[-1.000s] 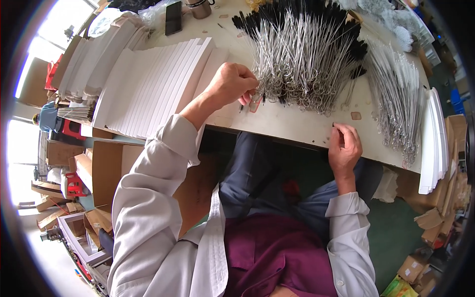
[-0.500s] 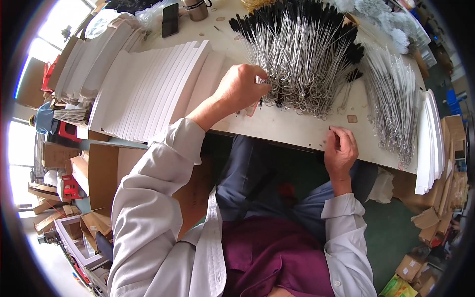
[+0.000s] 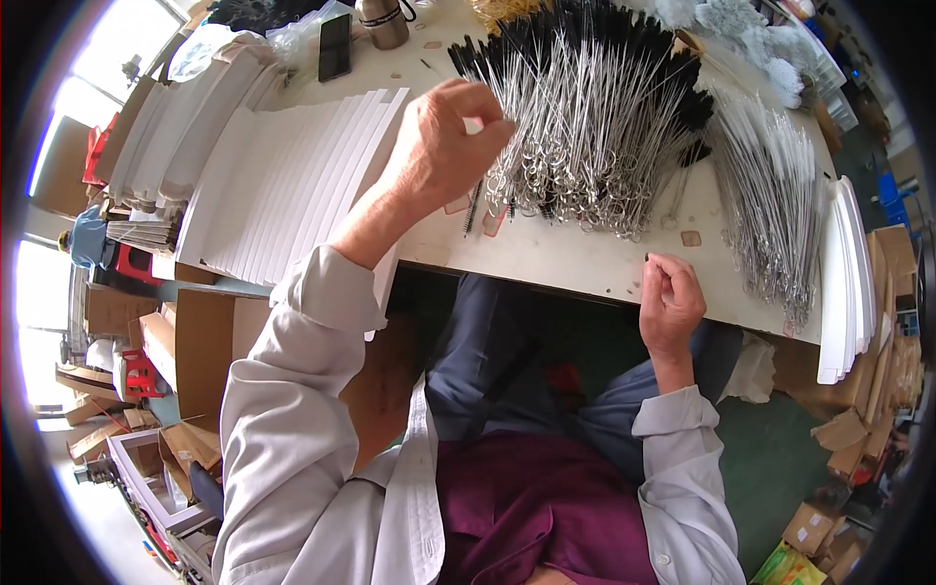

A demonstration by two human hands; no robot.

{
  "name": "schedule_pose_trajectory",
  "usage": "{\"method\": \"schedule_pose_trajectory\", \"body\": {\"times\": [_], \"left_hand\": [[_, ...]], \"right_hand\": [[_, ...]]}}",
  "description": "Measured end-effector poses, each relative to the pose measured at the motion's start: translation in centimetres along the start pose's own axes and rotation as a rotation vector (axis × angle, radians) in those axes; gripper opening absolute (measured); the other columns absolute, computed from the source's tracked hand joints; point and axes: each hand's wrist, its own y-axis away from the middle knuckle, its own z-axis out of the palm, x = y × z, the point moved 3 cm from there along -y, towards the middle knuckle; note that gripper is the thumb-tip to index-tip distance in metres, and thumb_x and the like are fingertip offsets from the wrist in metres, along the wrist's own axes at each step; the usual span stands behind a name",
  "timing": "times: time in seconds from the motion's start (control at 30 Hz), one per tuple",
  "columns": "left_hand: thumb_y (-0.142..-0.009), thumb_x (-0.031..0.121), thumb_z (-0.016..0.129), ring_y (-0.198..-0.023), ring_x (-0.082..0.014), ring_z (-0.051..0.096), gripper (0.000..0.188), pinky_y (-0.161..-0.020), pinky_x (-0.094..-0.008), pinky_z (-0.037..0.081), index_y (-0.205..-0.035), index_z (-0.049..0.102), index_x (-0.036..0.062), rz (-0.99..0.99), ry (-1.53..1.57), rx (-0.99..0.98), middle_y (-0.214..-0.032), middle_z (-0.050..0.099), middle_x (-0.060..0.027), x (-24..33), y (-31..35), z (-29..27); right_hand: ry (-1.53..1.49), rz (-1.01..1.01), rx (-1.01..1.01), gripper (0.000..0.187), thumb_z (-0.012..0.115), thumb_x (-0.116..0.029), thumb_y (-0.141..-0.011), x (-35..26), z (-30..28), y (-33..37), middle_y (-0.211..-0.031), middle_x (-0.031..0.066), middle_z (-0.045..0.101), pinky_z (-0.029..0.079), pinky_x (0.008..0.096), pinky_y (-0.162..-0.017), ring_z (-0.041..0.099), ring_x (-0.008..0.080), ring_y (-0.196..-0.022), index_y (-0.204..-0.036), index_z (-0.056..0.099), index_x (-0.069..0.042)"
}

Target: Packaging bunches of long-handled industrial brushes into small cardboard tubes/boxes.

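My left hand (image 3: 444, 146) is raised over the table at the left edge of a big pile of wire brushes (image 3: 585, 127). Its thumb and fingers are pinched together; anything between them is hidden. The brushes have black bristles at the far end and looped wire handles toward me. A single dark brush (image 3: 473, 210) lies on the tabletop below my left hand. My right hand (image 3: 671, 304) rests at the table's front edge with curled fingers; a small dark spot shows at a fingertip, and I cannot make out whether it holds anything.
White flat boxes (image 3: 283, 185) stand in a row on the left. Brushes with pale bristles (image 3: 770, 195) are heaped on the right, beside a white stack (image 3: 850, 283). A phone (image 3: 334, 47) and a metal flask (image 3: 384, 21) are at the back. Cardboard boxes (image 3: 200, 341) stand beside the table.
My left hand has moved left and a little away from me, off the brush loops. My right hand stays in place, its fingers curled slightly tighter.
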Motion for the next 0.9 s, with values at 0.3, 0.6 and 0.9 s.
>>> {"method": "schedule_pose_trajectory", "body": {"times": [0.3, 0.6, 0.9], "left_hand": [[-0.094, 0.009, 0.069, -0.08, -0.0171, 0.073, 0.018, -0.07, -0.029, 0.061, -0.087, 0.063, -0.0071, -0.17, 0.587, 0.203, -0.108, 0.072, -0.0225, -0.6, -3.4, -3.7], [-0.098, 0.011, 0.061, -0.094, -0.0256, 0.075, 0.021, -0.08, -0.0359, 0.064, -0.093, 0.069, -0.0074, -0.132, 0.687, 0.236, -0.107, 0.074, -0.0215, -0.8, -4.4, -5.3], [-0.098, 0.012, 0.059, -0.09, -0.0263, 0.073, 0.017, -0.078, -0.0357, 0.06, -0.095, 0.065, -0.0044, -0.15, 0.771, 0.431, -0.099, 0.072, -0.0186, 1.3, -3.1, -11.1]], "right_hand": [[0.006, -0.497, -0.166, 0.021, 0.071, -0.009, -0.089, -9.3, 4.9, -7.2, -0.109, 0.0158, 0.071, 0.054, 0.0428, -0.095, 0.068, 0.0349, -0.105, -0.108, 0.071, -0.001], [0.378, -0.747, -0.671, 0.045, 0.052, -0.038, -0.104, -11.2, 16.8, -12.3, -0.129, 0.0153, 0.066, 0.031, 0.0468, -0.122, 0.054, 0.0319, -0.134, -0.117, 0.07, 0.0], [0.401, -0.605, -0.465, 0.046, 0.056, -0.046, -0.102, -7.7, 16.8, -14.4, -0.127, 0.0074, 0.067, 0.031, 0.0473, -0.121, 0.057, 0.0286, -0.126, -0.113, 0.072, -0.004]]}}
